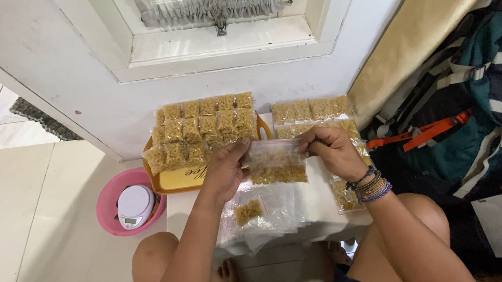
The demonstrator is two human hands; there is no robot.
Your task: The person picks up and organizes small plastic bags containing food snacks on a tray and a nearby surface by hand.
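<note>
A: Above the small white table (pixel 319 199), between our knees, we hold a clear plastic bag (pixel 276 163) with yellow pasta-like pieces settled in its lower half. Left hand (pixel 226 171) pinches the top left corner, right hand (pixel 331 151) the top right; fingers of both are closed narrowly on the bag's upper edge.

B: Why gripped at the top?

A: Our reading: the contents hang down and the mouth stays stretched flat between the two pinches. Whether the mouth is sealed, we cannot tell.

B: Surroundings?

A: Far left on the table, a yellow tray (pixel 174 180) carries filled bags (pixel 200 131) in close rows, standing edge to edge. Far right, a second batch of filled bags (pixel 313 112) lies flat, touching one another. Packing them tight probably saves table space.

B: Near side?

A: A loose heap of empty clear bags (pixel 277 213) just below the held one, with one part-filled bag (pixel 248 211) on it. Within easy reach of both hands, we judge.

B: Off the table?

A: A pink basin (pixel 108 205) on the floor to the left, holding a small white scale (pixel 135 206). A backpack with orange straps (pixel 449 132) to the right.
</note>
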